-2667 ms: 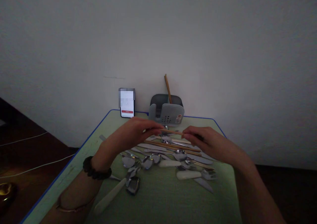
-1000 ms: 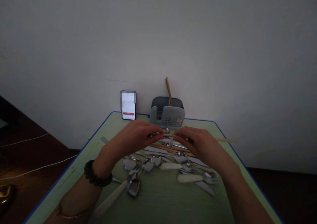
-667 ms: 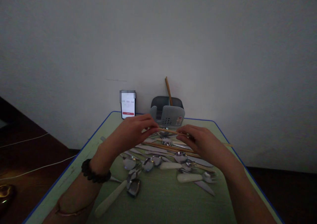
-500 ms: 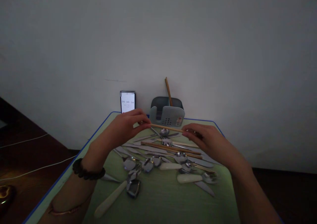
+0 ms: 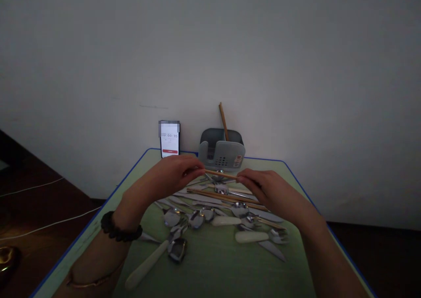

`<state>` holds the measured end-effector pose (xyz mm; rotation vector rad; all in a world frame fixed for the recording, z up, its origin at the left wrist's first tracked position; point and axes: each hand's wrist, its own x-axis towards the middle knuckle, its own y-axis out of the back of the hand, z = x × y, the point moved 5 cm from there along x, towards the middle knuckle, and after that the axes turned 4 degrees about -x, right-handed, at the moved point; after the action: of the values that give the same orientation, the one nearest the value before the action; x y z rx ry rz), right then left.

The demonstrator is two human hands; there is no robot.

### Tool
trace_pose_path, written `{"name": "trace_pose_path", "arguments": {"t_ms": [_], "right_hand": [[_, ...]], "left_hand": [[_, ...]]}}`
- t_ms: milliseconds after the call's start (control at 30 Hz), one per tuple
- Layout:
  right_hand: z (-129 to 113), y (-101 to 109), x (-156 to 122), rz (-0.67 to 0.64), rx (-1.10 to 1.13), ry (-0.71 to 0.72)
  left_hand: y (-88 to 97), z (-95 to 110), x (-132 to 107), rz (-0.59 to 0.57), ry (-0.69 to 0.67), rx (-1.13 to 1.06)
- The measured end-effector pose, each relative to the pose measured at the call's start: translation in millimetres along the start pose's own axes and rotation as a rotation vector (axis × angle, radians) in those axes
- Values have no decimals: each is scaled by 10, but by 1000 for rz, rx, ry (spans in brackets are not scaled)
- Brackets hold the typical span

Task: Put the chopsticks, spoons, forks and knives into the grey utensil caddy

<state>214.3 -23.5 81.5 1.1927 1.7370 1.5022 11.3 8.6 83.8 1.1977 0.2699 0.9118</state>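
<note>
A wooden chopstick [image 5: 221, 174] stretches level between my two hands, above a spread of cutlery. My left hand [image 5: 179, 171] pinches its left end; my right hand [image 5: 263, 181] pinches its right end. Whether it is one chopstick or a pair pressed together, I cannot tell. Below lie more chopsticks [image 5: 226, 195], several metal spoons [image 5: 196, 220], knives [image 5: 272, 250] and forks, some with cream handles [image 5: 251, 237]. Behind my hands stands a grey cutlery holder [image 5: 230, 153], with chopsticks [image 5: 223, 120] leaning upright in it.
A phone [image 5: 169, 141] showing a running timer leans on the white wall [image 5: 296, 70] at the back left. The green table [image 5: 210, 274] has a blue edge. White cables [image 5: 49, 227] run across the dark floor on the left.
Both hands have come slightly lower and closer together along the chopstick, so less of it shows between them. More of the phone screen is visible.
</note>
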Motion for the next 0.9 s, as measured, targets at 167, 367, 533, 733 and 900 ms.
{"name": "trace_pose_path", "arguments": {"t_ms": [167,367,533,733,900], "right_hand": [[9,-1,11,8,41,6],[109,50,-37,-55,132,-23],[242,137,-126,-104,195,-50],[259,100,-149,-192,220,-65],[7,26,-30,-133,249,24]], "left_hand": [[-53,26,6,-73,10,-18],[-113,52,11,-144,20,-44],[-100,27,9,-138,11,-40],[13,-20,10,47,-13,16],[-10,14,11,40,-31,-16]]}}
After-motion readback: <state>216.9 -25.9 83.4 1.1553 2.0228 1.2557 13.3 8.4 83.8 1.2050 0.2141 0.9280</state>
